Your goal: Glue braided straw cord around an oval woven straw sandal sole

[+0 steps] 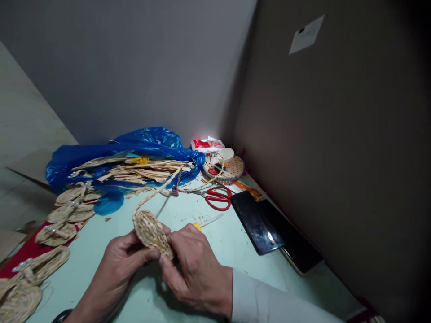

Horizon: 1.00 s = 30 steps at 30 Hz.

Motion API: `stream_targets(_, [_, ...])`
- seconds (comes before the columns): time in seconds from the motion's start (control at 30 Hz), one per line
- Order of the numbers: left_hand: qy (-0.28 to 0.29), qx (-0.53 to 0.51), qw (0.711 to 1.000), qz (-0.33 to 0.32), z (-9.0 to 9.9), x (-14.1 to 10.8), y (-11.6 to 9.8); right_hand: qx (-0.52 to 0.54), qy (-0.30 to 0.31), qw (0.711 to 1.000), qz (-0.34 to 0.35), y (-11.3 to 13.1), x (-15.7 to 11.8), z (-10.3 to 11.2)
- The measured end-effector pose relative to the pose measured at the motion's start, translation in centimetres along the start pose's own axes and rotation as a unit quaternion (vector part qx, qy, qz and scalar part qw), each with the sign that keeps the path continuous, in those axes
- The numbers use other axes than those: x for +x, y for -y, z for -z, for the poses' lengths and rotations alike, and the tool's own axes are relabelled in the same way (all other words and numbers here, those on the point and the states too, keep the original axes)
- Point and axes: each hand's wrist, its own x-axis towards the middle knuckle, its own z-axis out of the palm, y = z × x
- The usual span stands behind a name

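Above the near part of the table, both hands grip a small oval woven straw sole [150, 231], tilted up. My left hand [123, 260] is closed on its left and lower edge, thumb in front. My right hand [197, 269] pinches its right and lower edge. From the sole's upper left a braided straw cord [153, 193] runs up toward a heap of dry straw strips [144, 172]. Just beyond my right hand, a tool with a yellow handle [197, 226] and thin pale shaft shows; whether the hand touches it is hidden.
Red-handled scissors [218, 198] lie beyond my hands, near a round woven basket [235, 172]. Two dark phones [257, 222] overlap at right. A blue plastic bag [155, 137] lies under the straw. Finished-looking straw slippers [50, 264] line the left side. Walls stand behind and right.
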Motion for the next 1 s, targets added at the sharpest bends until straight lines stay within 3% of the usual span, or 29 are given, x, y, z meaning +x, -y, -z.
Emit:
stream_targets(0.2, [0.015,-0.035,0.999,0.029,0.2,-0.3,0.7,0.043,0.008,0.999,-0.027,-0.1,0.1,0.1])
stream_targets(0.73, [0.001,-0.108,0.991,0.078,-0.7,-0.8,-0.7,0.131,0.021,0.986,-0.101,0.6,0.4,1.1])
stream_targets(1.0, [-0.072,-0.157,0.980,0.099,-0.8,-0.5,-1.6,0.144,0.051,0.981,-0.119,0.5,0.2,0.9])
